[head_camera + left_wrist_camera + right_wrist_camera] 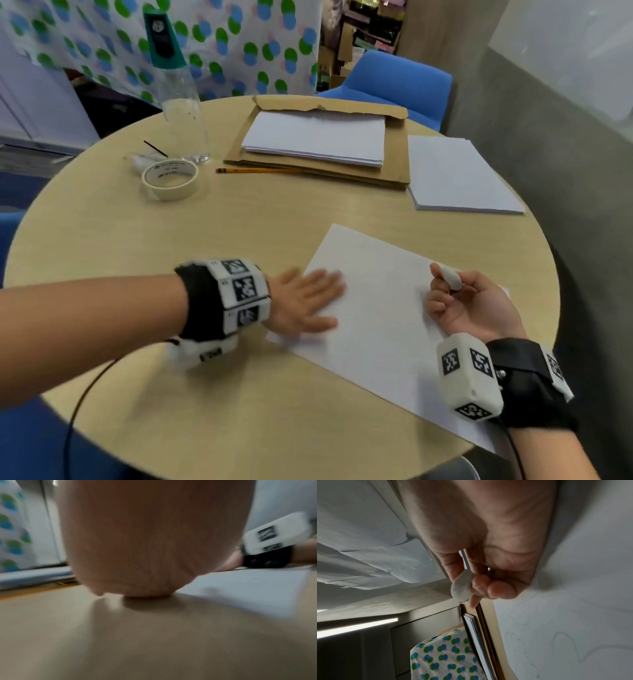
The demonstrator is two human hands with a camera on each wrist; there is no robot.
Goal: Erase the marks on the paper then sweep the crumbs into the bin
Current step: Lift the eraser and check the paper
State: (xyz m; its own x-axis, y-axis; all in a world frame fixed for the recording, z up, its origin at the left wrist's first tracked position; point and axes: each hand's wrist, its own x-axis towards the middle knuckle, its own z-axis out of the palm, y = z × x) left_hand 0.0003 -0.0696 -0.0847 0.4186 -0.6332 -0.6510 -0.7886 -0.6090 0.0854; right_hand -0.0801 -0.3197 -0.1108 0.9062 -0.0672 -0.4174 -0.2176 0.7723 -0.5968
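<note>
A white sheet of paper (380, 318) lies on the round wooden table (205, 240) in front of me. Faint pencil scribbles (565, 646) show on it in the right wrist view. My left hand (305, 305) lies flat with straight fingers on the sheet's left edge; in the left wrist view only the heel of the left hand (150, 540) shows, resting on the table. My right hand (469, 301) is raised over the sheet's right side, palm up, and pinches a white eraser (450, 277) between thumb and fingers; the eraser (461, 586) is clear of the paper.
Behind the sheet lie a pencil (257, 170), a roll of masking tape (170, 179), a clear bottle (181, 99), a paper stack on a cardboard envelope (318, 140) and another paper stack (459, 174). A blue chair (394, 82) stands past the table.
</note>
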